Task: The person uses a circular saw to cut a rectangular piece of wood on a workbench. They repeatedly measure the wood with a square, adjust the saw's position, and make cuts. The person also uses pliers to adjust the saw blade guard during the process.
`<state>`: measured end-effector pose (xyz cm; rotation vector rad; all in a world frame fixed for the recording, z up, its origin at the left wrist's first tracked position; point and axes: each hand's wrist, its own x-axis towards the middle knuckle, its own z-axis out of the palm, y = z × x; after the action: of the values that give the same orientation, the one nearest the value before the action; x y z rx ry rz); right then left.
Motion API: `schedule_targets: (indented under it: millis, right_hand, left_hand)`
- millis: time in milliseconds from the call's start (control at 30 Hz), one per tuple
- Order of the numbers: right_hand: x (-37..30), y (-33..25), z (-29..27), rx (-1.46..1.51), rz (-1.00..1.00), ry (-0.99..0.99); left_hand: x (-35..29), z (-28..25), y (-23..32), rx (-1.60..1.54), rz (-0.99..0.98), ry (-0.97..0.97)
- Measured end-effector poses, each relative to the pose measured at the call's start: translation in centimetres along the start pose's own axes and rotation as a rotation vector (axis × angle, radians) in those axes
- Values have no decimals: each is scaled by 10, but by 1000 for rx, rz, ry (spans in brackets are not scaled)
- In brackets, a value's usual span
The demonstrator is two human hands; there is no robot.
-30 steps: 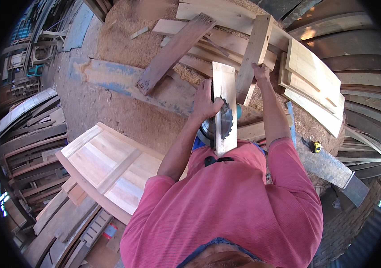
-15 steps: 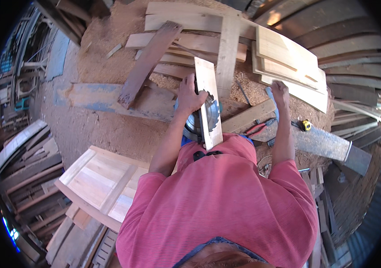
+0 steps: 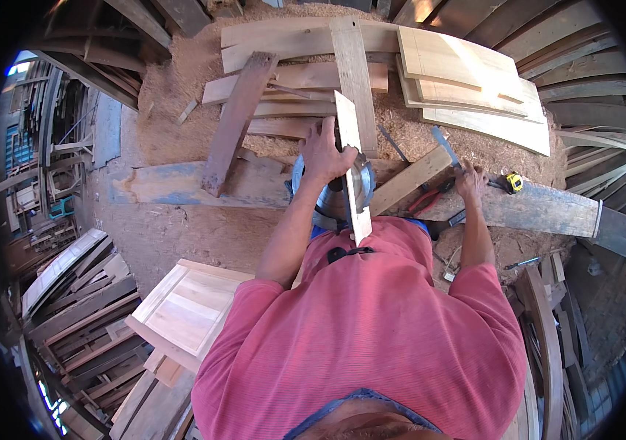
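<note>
A short pale wooden board (image 3: 349,136) stands steeply in front of my torso, its near end at my lap. My left hand (image 3: 325,152) grips its left edge, thumb bent over the face toward me. Directly below and behind the board is a round toothed saw blade (image 3: 363,183), partly hidden by the board and my hand. My right hand (image 3: 472,182) is low among tools on the right, fingers bent but seemingly apart. Its fingertips are at the near end of a blue strip-like tool (image 3: 445,143); whether they touch cannot be told. Red-handled pliers (image 3: 424,201) and a yellow tape measure (image 3: 511,182) lie close by.
A grey plank (image 3: 533,213) runs to the right under the tools. Beyond lie loose boards (image 3: 291,77), a reddish-brown plank (image 3: 238,121) and stacked pale panels (image 3: 467,73) on sawdust. At left a framed wooden panel (image 3: 184,301) rests on timber, near more stacked wood (image 3: 89,308).
My right hand has come down and nearer, from above the blue tool to its near end. The board in my left hand has turned, showing a narrower face. The whole view has shifted slightly.
</note>
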<state>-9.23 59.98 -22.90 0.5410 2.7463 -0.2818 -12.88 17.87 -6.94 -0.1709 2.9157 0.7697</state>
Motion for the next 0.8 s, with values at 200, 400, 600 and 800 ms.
schedule_targets:
  millis: [200,400,600,800]
  right_hand:
    - [3,-21,-22,-65,-102,-92]
    - [58,31,7,260,-179,52]
    - [33,-28,-119,450,-399,-114]
    - [-26,-137,-218,222,-655,-599]
  left_hand:
    - [0,1,5,18,-16,30]
    - [8,1,13,17,-22,7]
    - [7,3,12,19,-50,5]
    - [8,-1,20,31,-31,-23]
